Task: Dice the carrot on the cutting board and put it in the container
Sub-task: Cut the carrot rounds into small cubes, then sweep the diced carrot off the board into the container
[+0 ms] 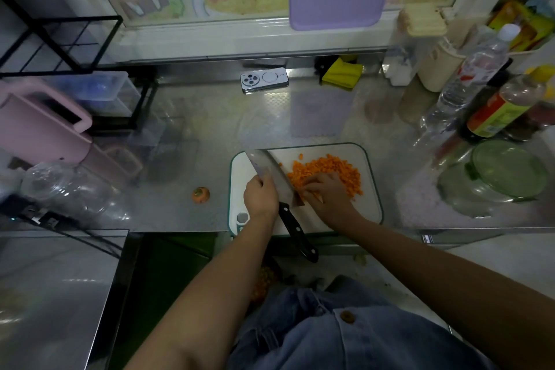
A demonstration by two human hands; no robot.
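Note:
A white cutting board (369, 210) with a green rim lies at the counter's front edge. A pile of diced carrot (333, 170) covers its middle. A cleaver (267, 167) lies slanted across the board's left half, its black handle sticking out past the front edge with no hand on it. My left hand (260, 196) grips the blade from its back edge. My right hand (329, 194) rests on the near side of the dice, fingers stretched toward the blade. A clear green glass container (507, 173) stands to the right of the board.
A cut-off carrot top (200, 195) lies on the steel counter left of the board. A phone (264, 80) and a yellow cloth (342, 73) sit at the back. Bottles (474, 81) crowd the right side; a pink jug (45, 126) and a black rack stand at left.

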